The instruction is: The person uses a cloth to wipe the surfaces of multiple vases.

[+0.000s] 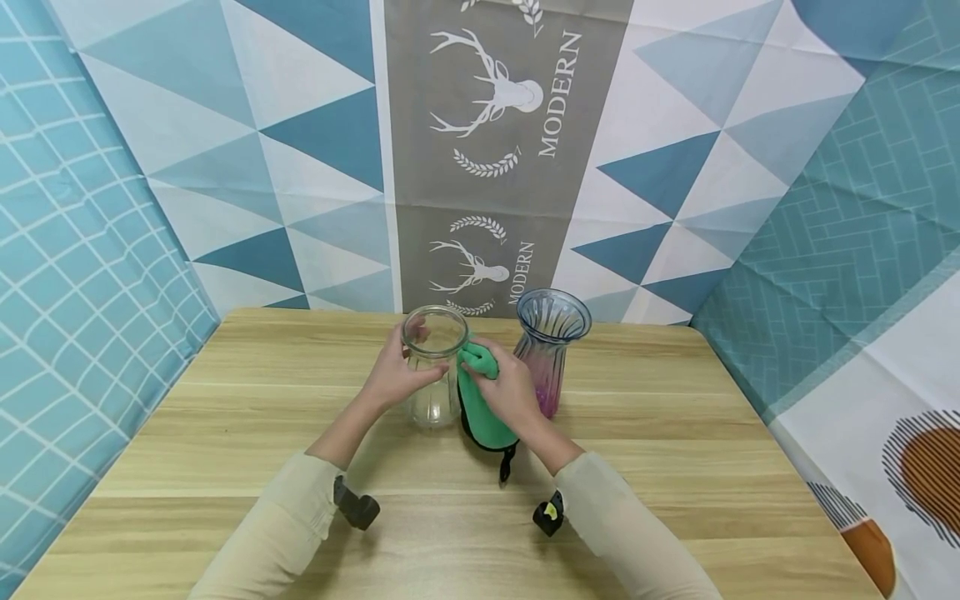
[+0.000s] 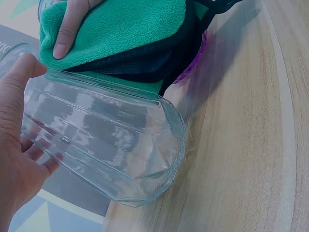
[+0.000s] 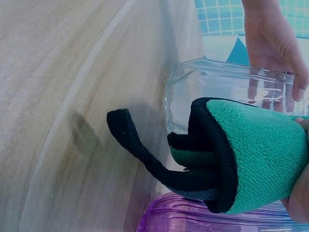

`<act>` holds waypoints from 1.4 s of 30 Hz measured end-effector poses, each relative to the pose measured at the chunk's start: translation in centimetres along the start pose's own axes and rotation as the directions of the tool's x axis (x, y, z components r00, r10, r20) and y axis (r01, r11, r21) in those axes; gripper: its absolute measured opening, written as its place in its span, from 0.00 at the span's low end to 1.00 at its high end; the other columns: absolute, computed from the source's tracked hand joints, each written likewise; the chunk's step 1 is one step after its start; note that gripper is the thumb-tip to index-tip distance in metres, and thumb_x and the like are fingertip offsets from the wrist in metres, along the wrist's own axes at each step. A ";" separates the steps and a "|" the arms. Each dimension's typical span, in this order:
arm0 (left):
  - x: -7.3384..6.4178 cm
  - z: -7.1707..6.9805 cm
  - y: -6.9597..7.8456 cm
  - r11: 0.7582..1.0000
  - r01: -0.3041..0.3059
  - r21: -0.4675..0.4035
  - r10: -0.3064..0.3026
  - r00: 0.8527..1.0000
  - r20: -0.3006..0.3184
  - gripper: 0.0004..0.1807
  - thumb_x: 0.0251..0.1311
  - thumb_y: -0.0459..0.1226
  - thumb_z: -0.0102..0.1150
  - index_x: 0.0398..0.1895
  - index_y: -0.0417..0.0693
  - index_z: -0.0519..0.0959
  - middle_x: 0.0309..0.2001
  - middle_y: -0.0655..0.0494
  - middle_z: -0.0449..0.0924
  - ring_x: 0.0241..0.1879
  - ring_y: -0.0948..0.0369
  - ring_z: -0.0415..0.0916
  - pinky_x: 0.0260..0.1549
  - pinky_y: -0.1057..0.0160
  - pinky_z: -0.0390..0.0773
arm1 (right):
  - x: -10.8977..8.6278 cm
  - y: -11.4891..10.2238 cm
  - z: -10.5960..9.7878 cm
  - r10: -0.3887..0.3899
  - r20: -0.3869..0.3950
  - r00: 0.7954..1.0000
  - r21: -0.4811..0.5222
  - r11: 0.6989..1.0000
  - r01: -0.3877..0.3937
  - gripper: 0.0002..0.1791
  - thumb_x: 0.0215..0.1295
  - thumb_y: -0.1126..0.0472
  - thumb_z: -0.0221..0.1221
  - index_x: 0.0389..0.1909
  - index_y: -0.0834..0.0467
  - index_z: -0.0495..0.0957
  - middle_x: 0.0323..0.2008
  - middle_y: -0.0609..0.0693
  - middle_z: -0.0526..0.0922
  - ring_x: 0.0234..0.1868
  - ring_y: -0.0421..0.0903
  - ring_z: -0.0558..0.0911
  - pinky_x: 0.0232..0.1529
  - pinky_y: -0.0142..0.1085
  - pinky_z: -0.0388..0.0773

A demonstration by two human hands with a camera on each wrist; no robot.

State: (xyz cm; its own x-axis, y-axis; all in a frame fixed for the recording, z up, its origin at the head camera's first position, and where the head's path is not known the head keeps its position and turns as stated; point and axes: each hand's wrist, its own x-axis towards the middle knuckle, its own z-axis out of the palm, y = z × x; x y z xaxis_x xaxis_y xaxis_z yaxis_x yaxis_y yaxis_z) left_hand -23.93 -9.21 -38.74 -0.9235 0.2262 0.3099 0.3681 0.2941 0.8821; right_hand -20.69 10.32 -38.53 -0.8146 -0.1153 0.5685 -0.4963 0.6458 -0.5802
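My left hand (image 1: 397,371) grips a clear glass jar (image 2: 111,140) near its rim, thumb on one side and fingers round the other. The jar stands upright in the head view, its faceted base close over the table. Beside it, my right hand (image 1: 510,383) pinches a folded green cloth (image 3: 265,150) with black edging, held against the jar's side near the rim. A black loop (image 3: 135,142) hangs from the cloth's lower end. Part of the right hand is hidden behind the cloth in the right wrist view.
Just right of the right hand stands a ribbed glass vase (image 1: 553,333), bluish at its flared top and purple below. The wooden table (image 1: 660,467) runs back to a patterned cloth backdrop (image 1: 330,167). Black wrist cameras (image 1: 356,504) sit at both sleeves.
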 end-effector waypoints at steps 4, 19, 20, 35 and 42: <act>0.0 0.0 0.0 1.000 -0.006 0.001 0.006 1.000 0.004 0.46 0.46 0.38 0.71 0.68 0.43 0.56 0.64 0.43 0.65 0.64 0.49 0.64 0.62 0.43 0.63 | -0.1 0.1 0.1 0.016 0.015 1.000 0.001 1.000 -0.016 0.20 0.55 0.58 0.66 0.50 0.54 0.78 0.44 0.53 0.84 0.42 0.48 0.83 0.41 0.41 0.80; 0.3 0.1 0.0 1.000 0.018 0.025 -0.018 1.000 0.000 0.50 0.43 0.45 0.74 0.68 0.45 0.55 0.66 0.44 0.64 0.65 0.50 0.64 0.64 0.43 0.61 | -0.8 0.8 0.5 0.097 0.135 0.986 -0.077 0.993 -0.088 0.21 0.58 0.56 0.64 0.53 0.51 0.76 0.49 0.52 0.83 0.45 0.50 0.83 0.44 0.44 0.80; 0.3 0.1 0.0 0.999 0.025 0.031 -0.024 1.000 -0.007 0.50 0.43 0.45 0.74 0.68 0.46 0.55 0.65 0.45 0.65 0.65 0.51 0.64 0.64 0.43 0.61 | -0.8 0.8 0.5 0.098 0.137 0.986 -0.077 0.993 -0.088 0.21 0.58 0.56 0.64 0.53 0.51 0.76 0.49 0.52 0.83 0.45 0.50 0.83 0.44 0.44 0.80; -0.1 0.1 0.1 1.000 0.001 0.005 -0.001 1.000 -0.020 0.48 0.43 0.41 0.74 0.66 0.44 0.57 0.60 0.42 0.71 0.62 0.49 0.67 0.64 0.43 0.62 | -0.7 0.2 0.2 0.064 0.058 0.996 -0.018 0.998 -0.063 0.20 0.57 0.58 0.65 0.51 0.55 0.77 0.46 0.53 0.84 0.44 0.50 0.83 0.42 0.42 0.80; 0.1 0.3 -0.5 0.999 -0.037 -0.019 0.037 0.999 -0.003 0.45 0.45 0.37 0.72 0.66 0.43 0.57 0.59 0.41 0.72 0.62 0.49 0.67 0.65 0.44 0.60 | -0.1 -0.2 -0.2 0.036 0.029 0.999 -0.005 0.999 -0.036 0.21 0.57 0.57 0.65 0.52 0.56 0.77 0.44 0.53 0.84 0.42 0.49 0.83 0.40 0.42 0.80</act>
State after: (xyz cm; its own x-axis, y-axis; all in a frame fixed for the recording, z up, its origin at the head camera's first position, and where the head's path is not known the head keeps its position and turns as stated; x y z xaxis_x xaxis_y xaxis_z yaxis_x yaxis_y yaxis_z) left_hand -24.20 -9.05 -39.26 -0.9095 0.2338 0.3436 0.4000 0.2677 0.8766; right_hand -20.42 10.38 -38.38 -0.8403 -0.1144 0.5299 -0.4655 0.6531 -0.5973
